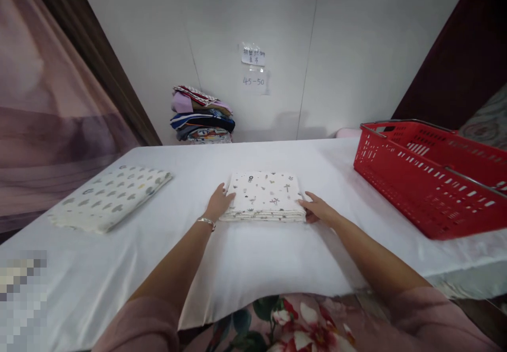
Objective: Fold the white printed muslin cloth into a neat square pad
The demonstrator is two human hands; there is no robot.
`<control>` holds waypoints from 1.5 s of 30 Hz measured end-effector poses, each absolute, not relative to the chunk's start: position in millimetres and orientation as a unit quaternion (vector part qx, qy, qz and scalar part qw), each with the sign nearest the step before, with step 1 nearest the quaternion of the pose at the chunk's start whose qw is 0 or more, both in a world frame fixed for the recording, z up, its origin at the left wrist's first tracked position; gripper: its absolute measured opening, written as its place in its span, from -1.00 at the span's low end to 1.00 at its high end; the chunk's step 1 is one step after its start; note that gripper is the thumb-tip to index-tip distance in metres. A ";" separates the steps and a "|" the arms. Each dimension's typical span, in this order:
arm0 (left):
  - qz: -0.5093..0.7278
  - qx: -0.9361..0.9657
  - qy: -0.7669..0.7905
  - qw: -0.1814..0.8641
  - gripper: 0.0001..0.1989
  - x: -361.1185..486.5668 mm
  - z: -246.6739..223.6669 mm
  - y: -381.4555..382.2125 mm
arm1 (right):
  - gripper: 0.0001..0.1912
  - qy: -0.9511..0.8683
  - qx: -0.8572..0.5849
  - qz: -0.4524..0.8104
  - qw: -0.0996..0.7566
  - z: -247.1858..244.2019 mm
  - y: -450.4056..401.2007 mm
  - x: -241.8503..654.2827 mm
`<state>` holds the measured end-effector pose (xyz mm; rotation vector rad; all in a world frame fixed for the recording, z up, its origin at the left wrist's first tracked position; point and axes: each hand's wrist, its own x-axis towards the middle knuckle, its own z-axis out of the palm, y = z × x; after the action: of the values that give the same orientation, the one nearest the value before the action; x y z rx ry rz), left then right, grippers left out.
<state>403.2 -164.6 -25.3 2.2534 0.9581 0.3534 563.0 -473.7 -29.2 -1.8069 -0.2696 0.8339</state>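
Note:
A white folded cloth [263,193] printed with small palm trees and other little figures lies on the table in front of me. Its near edge shows several stacked layers. My left hand [219,201], with a bracelet at the wrist, grips its left side, the thumb over the top. On the opposite side my right hand [320,210] holds the right edge, thumb on top and the other fingers partly hidden along the side. Further left lies a second folded cloth [114,196], white with grey cloud-like shapes, and neither hand touches it.
A white sheet covers the table [269,262]. On the right stands a red perforated plastic basket [431,183] with metal handles. Behind the table's far edge rises a pile of folded fabrics [202,117]. Handwritten paper notes [255,80] hang on the wall; a curtain [51,93] hangs left.

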 end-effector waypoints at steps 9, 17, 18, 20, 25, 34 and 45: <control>0.211 0.962 0.034 0.169 -0.68 405.2 -15.1 -258.8 | -0.23 -0.069 -0.668 0.369 0.642 -39.9 -496.7 545.8; 0.152 0.967 -0.071 0.192 -0.71 446.3 -28.6 -326.1 | -0.06 -0.158 -0.663 0.338 0.649 -50.4 -494.4 540.6; 0.147 0.968 -0.069 0.192 -0.74 447.9 -28.9 -326.7 | -0.06 -0.164 -0.673 0.324 0.644 -52.1 -492.6 540.1; 0.144 0.967 -0.071 0.198 -0.78 448.6 -29.4 -325.8 | -0.08 -0.169 -0.692 0.299 0.635 -55.6 -489.8 539.1; 0.160 0.959 -0.075 0.221 -0.79 445.5 -34.4 -324.2 | -0.17 -0.181 -0.731 0.245 0.610 -61.4 -488.7 534.2; 0.187 0.948 -0.048 0.253 -0.79 445.6 -38.1 -327.2 | -0.75 -0.247 -0.819 0.038 0.517 -59.4 -491.7 513.5; 0.199 0.952 -0.039 0.228 -0.81 448.9 -44.7 -329.9 | -0.87 -0.313 -0.843 -0.027 0.437 -57.8 -490.4 510.9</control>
<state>448.9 -329.9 -44.7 2.6231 -0.1075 0.5482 510.9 -490.4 -57.8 -2.0957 -0.7772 -0.0677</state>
